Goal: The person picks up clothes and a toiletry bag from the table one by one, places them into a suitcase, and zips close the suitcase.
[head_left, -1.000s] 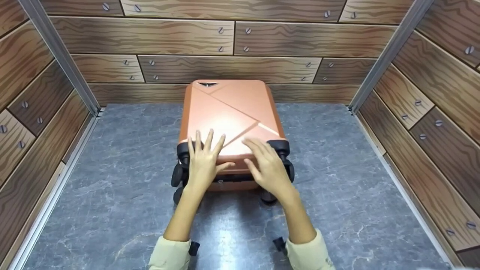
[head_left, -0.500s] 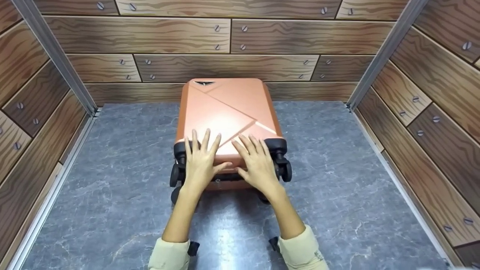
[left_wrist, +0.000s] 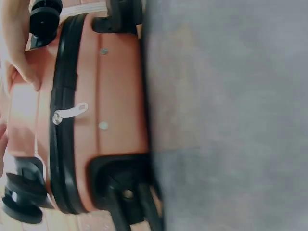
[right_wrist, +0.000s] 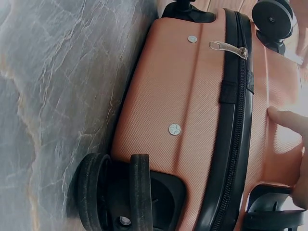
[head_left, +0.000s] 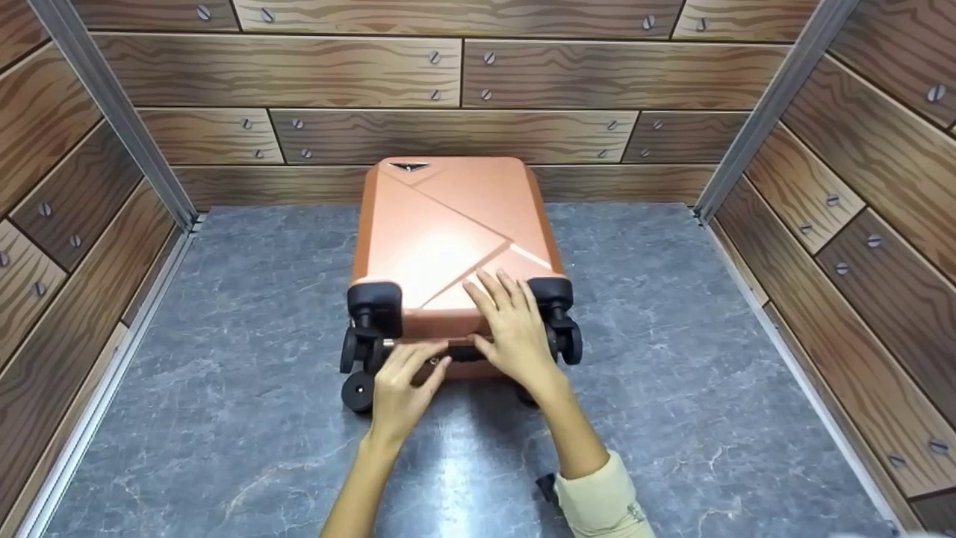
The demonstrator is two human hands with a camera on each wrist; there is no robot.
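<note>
A copper-orange hard-shell suitcase (head_left: 448, 224) lies flat on the grey marble floor (head_left: 224, 373), its black wheels (head_left: 357, 388) toward me. My right hand (head_left: 508, 317) rests flat with spread fingers on the top shell by the near edge; its thumb (right_wrist: 288, 118) shows at the shell's rim. My left hand (head_left: 418, 360) reaches with loosely stretched fingers to the suitcase's wheel end, close to the black zipper band. The silver zipper pull (left_wrist: 70, 112) (right_wrist: 228, 48) lies free, with no finger on it. The zipper is closed along this end.
Wood-pattern panel walls (head_left: 448, 75) with screws close in the floor at the back, left and right, with metal corner posts (head_left: 112, 112). The suitcase's far end stands near the back wall. Floor shows on both sides and in front.
My left hand has come off the top shell and moved down to the wheel end near the zipper. The right hand stays flat on the shell. The suitcase has not moved.
</note>
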